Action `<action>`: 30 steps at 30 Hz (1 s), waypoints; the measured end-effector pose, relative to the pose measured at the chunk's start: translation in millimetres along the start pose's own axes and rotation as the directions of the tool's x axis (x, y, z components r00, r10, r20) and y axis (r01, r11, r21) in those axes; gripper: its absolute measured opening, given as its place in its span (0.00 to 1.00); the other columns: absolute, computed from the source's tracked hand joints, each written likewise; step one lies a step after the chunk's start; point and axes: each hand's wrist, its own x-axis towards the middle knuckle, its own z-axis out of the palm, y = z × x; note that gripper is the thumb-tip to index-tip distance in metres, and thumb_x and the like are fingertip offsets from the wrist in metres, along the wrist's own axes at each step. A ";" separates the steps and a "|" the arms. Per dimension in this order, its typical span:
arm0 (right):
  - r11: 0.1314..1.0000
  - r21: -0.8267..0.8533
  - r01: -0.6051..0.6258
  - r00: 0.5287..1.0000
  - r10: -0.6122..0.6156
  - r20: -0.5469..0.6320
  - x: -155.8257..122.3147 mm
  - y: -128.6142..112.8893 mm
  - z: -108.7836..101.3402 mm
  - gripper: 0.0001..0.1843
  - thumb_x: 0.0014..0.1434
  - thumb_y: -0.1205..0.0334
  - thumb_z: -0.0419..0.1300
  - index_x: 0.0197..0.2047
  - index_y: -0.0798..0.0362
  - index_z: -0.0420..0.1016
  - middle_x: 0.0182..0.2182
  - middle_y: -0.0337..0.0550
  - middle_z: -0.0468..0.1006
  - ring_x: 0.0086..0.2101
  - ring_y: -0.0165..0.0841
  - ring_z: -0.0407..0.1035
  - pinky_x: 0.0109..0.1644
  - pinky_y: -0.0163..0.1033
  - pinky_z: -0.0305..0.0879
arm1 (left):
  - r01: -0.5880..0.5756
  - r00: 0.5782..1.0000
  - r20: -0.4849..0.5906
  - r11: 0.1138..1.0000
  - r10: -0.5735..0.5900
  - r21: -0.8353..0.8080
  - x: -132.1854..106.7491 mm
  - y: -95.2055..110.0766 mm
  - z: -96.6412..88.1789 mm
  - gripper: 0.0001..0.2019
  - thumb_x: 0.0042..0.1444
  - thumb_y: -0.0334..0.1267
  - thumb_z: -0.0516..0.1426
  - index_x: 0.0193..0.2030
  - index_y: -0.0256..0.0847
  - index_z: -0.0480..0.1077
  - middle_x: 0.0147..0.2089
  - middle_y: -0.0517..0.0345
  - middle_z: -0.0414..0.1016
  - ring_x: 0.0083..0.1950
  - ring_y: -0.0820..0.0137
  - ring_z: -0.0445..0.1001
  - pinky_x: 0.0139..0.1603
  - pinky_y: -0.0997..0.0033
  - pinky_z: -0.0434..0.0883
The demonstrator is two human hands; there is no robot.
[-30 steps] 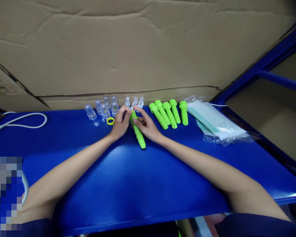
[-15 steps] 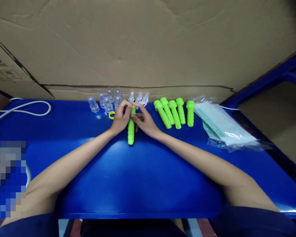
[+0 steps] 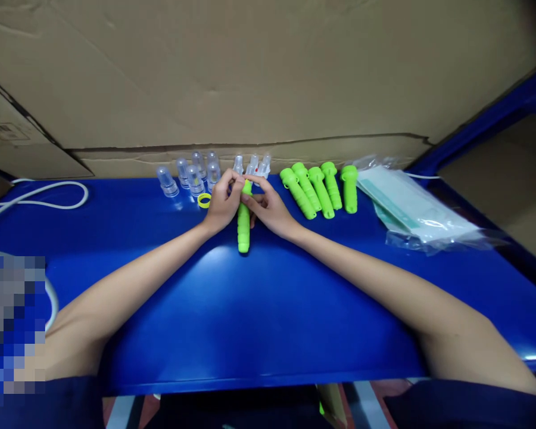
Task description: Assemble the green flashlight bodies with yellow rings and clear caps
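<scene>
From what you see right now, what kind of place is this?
Probably a small assembly workbench: identical green torch bodies and clear caps lined up on a blue table, cardboard boxes behind, and the left hand and right hand holding one green body.

Seen through one camera only, worn on the head. Aimed forward and down across the blue counter (image 3: 268, 310) toward the cardboard wall (image 3: 268, 71) behind it. Near enough to take in both forearms at full length, with the left hand (image 3: 221, 205) and right hand (image 3: 272, 211) centred just above mid-frame on a green casing (image 3: 243, 229).
</scene>
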 end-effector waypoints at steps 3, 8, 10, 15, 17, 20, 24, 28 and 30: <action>1.000 -0.015 0.003 1.000 -0.003 -0.003 0.0 -1.3 -0.8 0.39 0.60 0.37 0.69 0.64 0.45 0.58 0.22 0.28 0.72 0.18 0.31 0.70 0.20 0.37 0.71 | -0.016 1.000 -0.006 1.000 0.016 0.015 0.2 0.6 -0.2 0.24 0.67 0.63 0.53 0.33 0.43 0.63 0.27 0.65 0.64 0.29 0.74 0.65 0.32 0.70 0.62; 0.999 -0.035 0.005 1.000 -0.005 0.000 0.7 1.0 -3.3 0.40 0.60 0.36 0.68 0.65 0.46 0.59 0.21 0.28 0.73 0.18 0.31 0.71 0.21 0.37 0.71 | 0.006 1.000 0.028 0.999 -0.007 0.036 -0.4 1.9 -2.0 0.20 0.69 0.57 0.54 0.34 0.44 0.63 0.28 0.64 0.64 0.30 0.73 0.66 0.34 0.70 0.63; 1.000 -0.021 -0.003 1.000 0.003 0.003 0.9 2.1 -4.2 0.40 0.60 0.36 0.69 0.65 0.47 0.59 0.21 0.28 0.73 0.18 0.30 0.71 0.20 0.36 0.70 | 0.020 0.999 0.033 0.999 -0.021 0.042 -0.4 0.7 -1.9 0.18 0.69 0.54 0.54 0.34 0.44 0.63 0.27 0.64 0.64 0.30 0.73 0.66 0.34 0.70 0.63; 1.000 -0.008 -0.013 1.000 0.013 0.008 1.0 1.4 -5.5 0.42 0.59 0.36 0.69 0.65 0.48 0.59 0.21 0.28 0.74 0.18 0.30 0.70 0.20 0.34 0.69 | 0.012 1.000 0.025 1.000 -0.012 0.010 0.5 -4.7 0.2 0.17 0.69 0.51 0.55 0.33 0.43 0.62 0.27 0.64 0.65 0.30 0.73 0.66 0.34 0.70 0.63; 1.000 -0.013 -0.008 1.000 0.009 0.019 1.2 0.9 -5.6 0.42 0.60 0.35 0.69 0.66 0.48 0.59 0.21 0.28 0.74 0.18 0.30 0.71 0.20 0.35 0.70 | 0.020 1.000 0.010 1.000 -0.020 0.010 0.6 -5.9 0.6 0.17 0.69 0.52 0.55 0.33 0.43 0.63 0.27 0.64 0.65 0.29 0.74 0.66 0.33 0.70 0.63; 1.000 -0.025 -0.002 1.000 0.002 0.009 1.5 0.8 -5.8 0.41 0.60 0.36 0.69 0.66 0.47 0.59 0.22 0.28 0.73 0.18 0.30 0.70 0.20 0.36 0.70 | 0.021 1.000 -0.009 0.999 -0.021 0.030 -0.2 -5.2 0.0 0.20 0.69 0.55 0.56 0.33 0.43 0.64 0.28 0.63 0.67 0.31 0.73 0.68 0.35 0.70 0.64; 0.998 -0.056 0.014 1.000 -0.014 -0.003 1.4 0.4 -6.1 0.41 0.61 0.37 0.68 0.68 0.47 0.58 0.21 0.28 0.73 0.18 0.30 0.69 0.20 0.36 0.69 | -0.002 1.000 0.011 0.999 0.002 0.055 -1.3 -2.4 -1.2 0.23 0.68 0.62 0.54 0.34 0.43 0.66 0.31 0.62 0.70 0.34 0.72 0.71 0.38 0.68 0.67; 0.996 -0.087 0.016 1.000 -0.017 -0.006 1.0 -0.2 -6.1 0.40 0.62 0.36 0.67 0.68 0.46 0.58 0.20 0.29 0.72 0.18 0.30 0.68 0.20 0.36 0.67 | 0.023 1.000 0.008 0.999 -0.023 0.029 -0.9 -3.1 -0.4 0.26 0.66 0.66 0.53 0.34 0.43 0.66 0.31 0.61 0.70 0.34 0.72 0.70 0.37 0.68 0.68; 0.996 -0.087 0.009 1.000 -0.010 -0.009 1.3 0.1 -6.1 0.40 0.62 0.36 0.67 0.68 0.47 0.59 0.20 0.29 0.72 0.18 0.30 0.68 0.19 0.35 0.66 | 0.044 0.999 0.006 0.999 -0.044 0.020 -0.8 -4.4 0.6 0.26 0.66 0.66 0.53 0.34 0.43 0.66 0.31 0.61 0.70 0.33 0.72 0.70 0.36 0.68 0.67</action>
